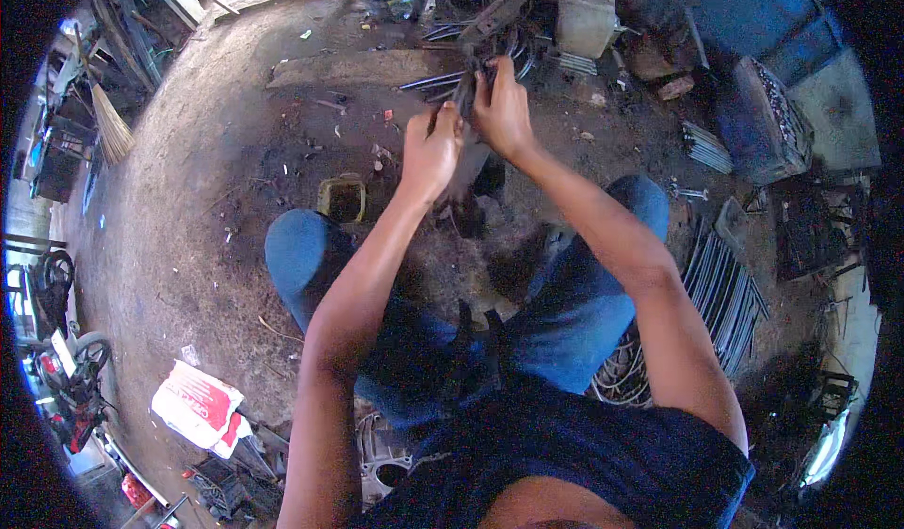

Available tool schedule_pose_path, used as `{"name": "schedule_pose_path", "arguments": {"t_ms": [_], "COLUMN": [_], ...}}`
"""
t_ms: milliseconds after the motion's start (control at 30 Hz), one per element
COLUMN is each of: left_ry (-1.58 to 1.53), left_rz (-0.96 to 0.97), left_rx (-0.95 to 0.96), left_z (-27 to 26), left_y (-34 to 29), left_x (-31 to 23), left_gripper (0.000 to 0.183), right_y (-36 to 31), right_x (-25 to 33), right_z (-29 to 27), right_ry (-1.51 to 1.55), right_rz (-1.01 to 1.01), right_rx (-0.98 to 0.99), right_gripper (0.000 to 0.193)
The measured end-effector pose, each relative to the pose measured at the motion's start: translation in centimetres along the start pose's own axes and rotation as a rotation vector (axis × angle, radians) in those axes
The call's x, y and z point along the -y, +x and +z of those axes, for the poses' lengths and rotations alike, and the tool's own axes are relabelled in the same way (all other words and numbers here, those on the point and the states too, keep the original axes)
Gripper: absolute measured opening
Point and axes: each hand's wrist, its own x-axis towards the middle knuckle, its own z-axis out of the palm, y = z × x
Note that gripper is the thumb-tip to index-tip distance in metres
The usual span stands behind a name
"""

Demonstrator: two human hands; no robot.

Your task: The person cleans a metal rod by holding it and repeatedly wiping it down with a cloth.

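Out in front of my knees, both arms reach to a dark, narrow, bar-like piece whose exact kind I cannot make out. My left hand is closed at its lower left side, thumb uppermost. Higher up and to the right, my right hand is closed around the upper part, its fingers curled. The piece slants upward and blends into the dark metal parts behind it. Thin metal rods lie on the ground just beyond my hands.
A pale plastic jerrycan stands far right of centre. A small square container sits left of my left forearm. Bundled metal rods lie beside my right knee. A white and red sack is at lower left, a broom far left.
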Motion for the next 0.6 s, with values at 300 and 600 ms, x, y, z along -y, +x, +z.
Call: {"name": "schedule_pose_path", "arguments": {"t_ms": [300, 600], "left_ry": [0.283, 0.131], "left_rz": [0.169, 0.172], "left_rx": [-0.005, -0.094], "left_z": [-0.3, 0.3], "left_y": [0.1, -0.1], "left_x": [1.5, 1.2], "left_gripper": [0.023, 0.038], "right_y": [-1.1, -3.6], "right_x": [-1.2, 0.5], "right_z": [1.2, -0.4], "right_ry": [0.065, 0.002], "right_rz": [0.018, -0.078], "right_rx": [-0.052, 0.111], "right_gripper": [0.024, 0.022]}}
